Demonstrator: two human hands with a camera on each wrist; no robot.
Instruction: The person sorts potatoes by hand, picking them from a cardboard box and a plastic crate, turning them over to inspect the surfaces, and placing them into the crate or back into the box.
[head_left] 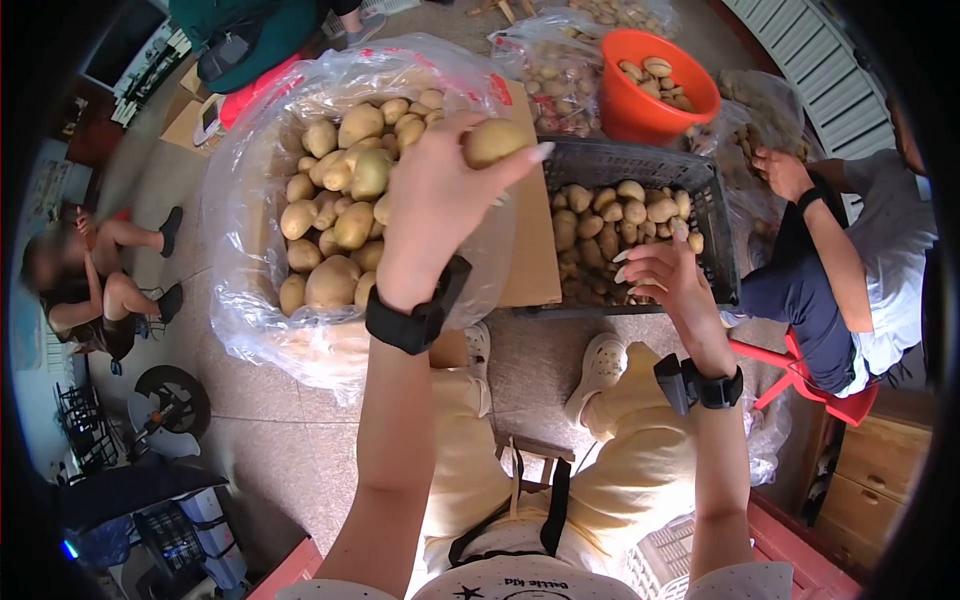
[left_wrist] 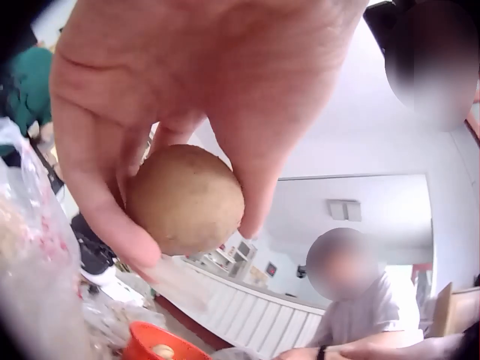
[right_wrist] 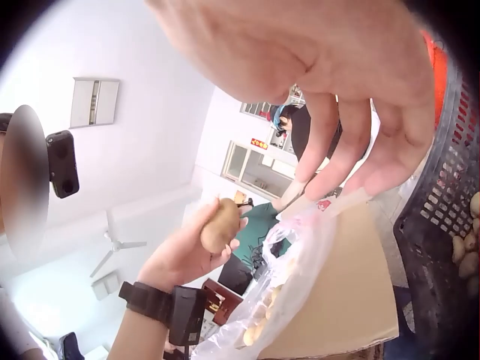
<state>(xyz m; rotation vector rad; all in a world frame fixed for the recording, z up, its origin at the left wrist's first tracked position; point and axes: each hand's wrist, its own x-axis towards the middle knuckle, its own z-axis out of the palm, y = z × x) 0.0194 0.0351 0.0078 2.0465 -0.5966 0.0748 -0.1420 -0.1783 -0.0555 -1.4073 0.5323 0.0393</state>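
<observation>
My left hand (head_left: 435, 205) grips a large round potato (head_left: 497, 143) between thumb and fingers, raised above the right side of the plastic-lined cardboard box (head_left: 532, 215). The left wrist view shows the same potato (left_wrist: 187, 201) with the fingers on one side and the thumb on the other. Several big potatoes (head_left: 352, 226) fill the box. My right hand (head_left: 678, 290) holds nothing; its fingers bend loosely over the near right part of a black plastic crate (head_left: 715, 185). Smaller potatoes (head_left: 590, 240) lie in that crate, beside the box.
An orange bucket (head_left: 625, 105) with some potatoes stands behind the crate. Plastic bags of potatoes (head_left: 555, 85) lie at the back. A person (head_left: 865, 240) sits close on the right, on a red stool (head_left: 800, 385). Another person (head_left: 100, 285) sits farther off at left.
</observation>
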